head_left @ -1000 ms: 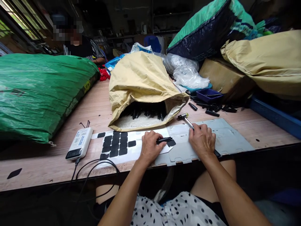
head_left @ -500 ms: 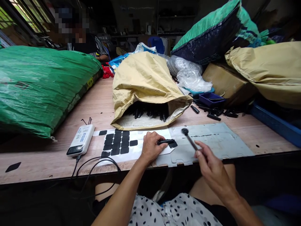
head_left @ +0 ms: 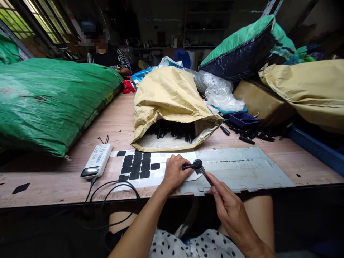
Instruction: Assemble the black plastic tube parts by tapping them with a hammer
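Head view: from where I'm standing, left hand [head_left: 176, 172] closed, pinching a black pen-shaped piece [head_left: 189, 166] between thumb and fingers near the table's front edge. Piece lies roughly sideways where a white sheet [head_left: 158, 176] meets a grey board [head_left: 247, 170], its free end pointing right. Right hand [head_left: 231, 204] gripping a small hammer [head_left: 203, 171] by the handle, fist wrapped round it, head at the piece's free end; touching or just above, can't tell from here.

Left of the left hand, black rounded-square pads [head_left: 136, 167] in tight rows on the sheet, a couple sitting apart. Further left, white power bank [head_left: 97, 160] with black cable [head_left: 115, 181] running off the table [head_left: 67, 193] edge. Behind the hands, tan sack [head_left: 166, 93], mouth open towards the person, black pieces [head_left: 189, 137] inside. More loose pieces [head_left: 246, 140] right of it, by a purple tray [head_left: 243, 120]. Big green sack [head_left: 48, 100] far left, blue crate [head_left: 317, 147] far right. Co-worker [head_left: 106, 59] in striped sleeves at the back left
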Demonstrator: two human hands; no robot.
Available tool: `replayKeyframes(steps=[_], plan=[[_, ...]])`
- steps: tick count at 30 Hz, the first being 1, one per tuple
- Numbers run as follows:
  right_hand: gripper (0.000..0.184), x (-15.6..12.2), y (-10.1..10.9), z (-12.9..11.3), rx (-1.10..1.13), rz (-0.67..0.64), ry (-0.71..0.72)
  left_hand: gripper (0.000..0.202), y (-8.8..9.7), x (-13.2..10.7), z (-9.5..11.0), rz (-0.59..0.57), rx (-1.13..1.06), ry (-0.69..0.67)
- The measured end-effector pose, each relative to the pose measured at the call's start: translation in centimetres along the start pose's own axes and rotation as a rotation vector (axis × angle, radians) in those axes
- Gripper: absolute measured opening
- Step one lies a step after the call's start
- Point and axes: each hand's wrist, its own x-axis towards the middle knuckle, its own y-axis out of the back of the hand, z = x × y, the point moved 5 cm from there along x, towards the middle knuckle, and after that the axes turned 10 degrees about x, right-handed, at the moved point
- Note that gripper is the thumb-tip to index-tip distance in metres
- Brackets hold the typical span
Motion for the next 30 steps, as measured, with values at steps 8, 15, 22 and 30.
replayKeyframes(steps=[8,15,22,30], plan=[[0.047,0.5,-0.7,-0.9,0.039,-0.014,0.022,0.014,0.1,0.0,0.0,-0.030,0.001,0.027],[0.044,1.2,-0.4,0.1,-0.013,0.004,-0.033,0.011,0.2,-0.1,0.3,-0.020,0.009,0.001],[0.036,4.7,6.0,4.0,-0.572,0.252,-0.206,0.020,0.3,-0.3,0.2,0.002,-0.013,0.003],[0.033,8.1,5.0,7.7,-0.881,0.224,-0.176,0.013,0.3,-0.3,0.2,0.010,-0.013,-0.005]])
